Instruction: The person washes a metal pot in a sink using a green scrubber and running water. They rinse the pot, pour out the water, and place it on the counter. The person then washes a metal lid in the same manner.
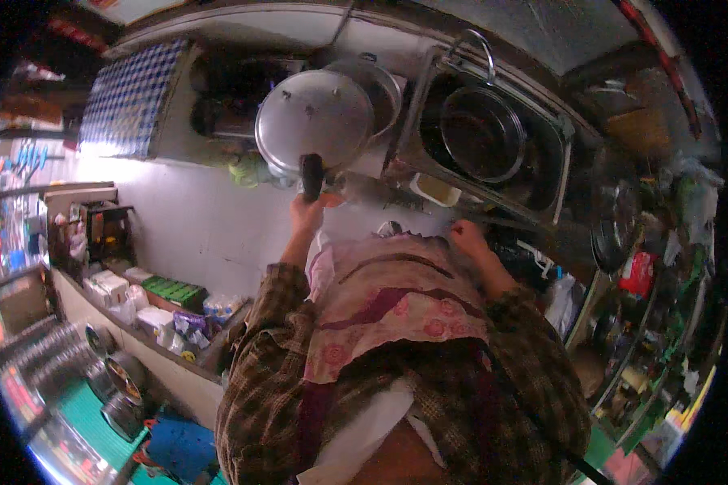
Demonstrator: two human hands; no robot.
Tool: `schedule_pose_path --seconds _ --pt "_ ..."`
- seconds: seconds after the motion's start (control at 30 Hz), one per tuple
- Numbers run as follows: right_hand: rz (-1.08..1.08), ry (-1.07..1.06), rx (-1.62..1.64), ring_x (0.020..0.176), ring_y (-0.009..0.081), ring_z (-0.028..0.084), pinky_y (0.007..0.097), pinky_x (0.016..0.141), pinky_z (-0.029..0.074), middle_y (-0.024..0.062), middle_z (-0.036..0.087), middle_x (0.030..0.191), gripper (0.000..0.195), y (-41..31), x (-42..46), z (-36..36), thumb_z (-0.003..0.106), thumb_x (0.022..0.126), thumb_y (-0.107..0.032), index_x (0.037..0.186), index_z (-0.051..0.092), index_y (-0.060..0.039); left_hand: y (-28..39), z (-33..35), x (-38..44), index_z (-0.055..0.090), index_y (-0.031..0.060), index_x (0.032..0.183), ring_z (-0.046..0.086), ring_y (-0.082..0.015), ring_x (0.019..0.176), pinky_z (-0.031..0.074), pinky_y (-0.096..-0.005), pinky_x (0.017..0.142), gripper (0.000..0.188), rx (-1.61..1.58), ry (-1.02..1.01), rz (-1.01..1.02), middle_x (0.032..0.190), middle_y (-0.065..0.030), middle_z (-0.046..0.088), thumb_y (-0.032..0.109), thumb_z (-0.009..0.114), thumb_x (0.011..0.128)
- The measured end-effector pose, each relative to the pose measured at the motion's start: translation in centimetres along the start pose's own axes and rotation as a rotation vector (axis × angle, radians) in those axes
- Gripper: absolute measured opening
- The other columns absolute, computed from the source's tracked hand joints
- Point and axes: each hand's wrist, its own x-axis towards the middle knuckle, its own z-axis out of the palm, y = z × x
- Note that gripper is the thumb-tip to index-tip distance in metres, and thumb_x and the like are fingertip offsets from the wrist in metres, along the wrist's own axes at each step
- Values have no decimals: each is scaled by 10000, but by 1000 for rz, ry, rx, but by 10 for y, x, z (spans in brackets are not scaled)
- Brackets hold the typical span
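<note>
A large round metal lid (pixel 315 118) with a black handle lies to the left of the sink, partly over a metal pot (pixel 385 97). My left hand (pixel 306 209) is closed around the black handle (pixel 311 173) at the lid's near edge. Near the front edge of the sink counter, my right hand (pixel 466 233) is curled in front of the floral apron (pixel 412 291); whether it holds anything is too blurred to tell. A big metal pot (pixel 484 134) sits in the sink basin under the curved faucet (pixel 485 51).
A pale yellow rectangular container (pixel 435 191) sits on the sink's front ledge. A blue checked cloth (pixel 133 100) hangs at the upper left. Boxes and packages (pixel 173 291) fill a low shelf at left. Pans (pixel 613 227) and a red package (pixel 637 274) are at right.
</note>
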Motion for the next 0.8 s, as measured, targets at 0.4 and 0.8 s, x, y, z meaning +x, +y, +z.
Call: schedule_pose_path --seconds 0.4,0.8 --pt "525 193 67 837 334 682 420 742 530 165 703 890 350 43 -154 17 642 873 -336 1001 687 -13 -55 118 144 624 -25 926 634 -235 650 507 -396 610 316 -64 -192 -99 738 -113 658 224 721 758" --pt "560 161 251 699 264 685 385 664 532 161 706 855 298 -8 -105 24 655 871 -273 977 683 3 -75 142 166 561 52 969 616 -196 668 488 -371 531 170 73 -161 40 801 -50 623 122 679 868"
